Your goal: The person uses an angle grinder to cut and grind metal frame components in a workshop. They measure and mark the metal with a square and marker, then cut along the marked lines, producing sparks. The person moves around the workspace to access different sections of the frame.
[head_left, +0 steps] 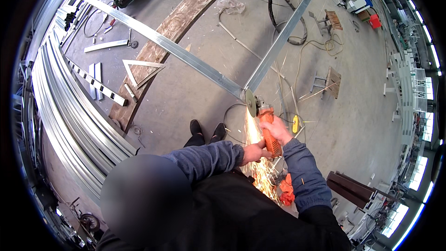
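An orange angle grinder (270,132) is gripped by both my hands. Around its body near the head wraps my right hand (278,130); closed on the rear end is my left hand (255,152). The grinder's disc (251,103) stands on edge against the corner where two silvery metal profiles meet. One long profile (186,56) runs to the far left, the other profile (283,39) to the far right. Bright sparks (253,144) stream from the disc down toward my body, passing behind my left hand.
Long metal profiles (69,111) lie stacked at the left. A curved brown beam (186,18) crosses the floor, with a triangular square (130,72) by it. Cables (320,44) and a yellow power connector (295,124) lie at the right. An orange-red cloth (286,190) sits near the sparks.
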A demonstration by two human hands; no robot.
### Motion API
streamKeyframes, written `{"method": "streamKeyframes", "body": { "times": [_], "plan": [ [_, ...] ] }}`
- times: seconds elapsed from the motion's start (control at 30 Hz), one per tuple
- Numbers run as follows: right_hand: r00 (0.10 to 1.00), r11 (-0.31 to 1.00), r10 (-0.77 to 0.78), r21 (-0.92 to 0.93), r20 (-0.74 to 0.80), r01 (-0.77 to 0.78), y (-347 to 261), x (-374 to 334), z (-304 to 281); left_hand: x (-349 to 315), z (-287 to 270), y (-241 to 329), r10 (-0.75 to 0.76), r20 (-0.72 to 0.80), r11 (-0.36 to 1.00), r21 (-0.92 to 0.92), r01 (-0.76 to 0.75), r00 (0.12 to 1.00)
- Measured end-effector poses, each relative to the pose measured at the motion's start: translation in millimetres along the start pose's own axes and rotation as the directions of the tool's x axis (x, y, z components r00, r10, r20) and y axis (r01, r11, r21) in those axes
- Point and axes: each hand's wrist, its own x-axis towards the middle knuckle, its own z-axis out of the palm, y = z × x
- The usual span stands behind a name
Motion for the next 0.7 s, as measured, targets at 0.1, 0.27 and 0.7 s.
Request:
{"method": "streamKeyframes", "body": {
  "times": [0.1,0.27,0.7],
  "plan": [
    [0.999,0.997,0.034,-0.065,0.009,-0.033,-4.7,0.7,-0.7,1.1,-2.2,-0.7,0.004,0.009,1.000,0.009,-0.004,1.000],
    [0.999,0.999,0.032,0.008,-0.002,-0.032,1.6,4.3,0.3,-1.7,-0.1,2.1,0.011,-0.011,1.000,0.011,-0.011,1.000],
    [1.000,1.000,0.004,-0.027,-0.027,-0.004,8.9,10.1,0.0,-2.3,0.6,4.4,0.021,-0.020,1.000,0.012,-0.021,1.000]
  ]
}}
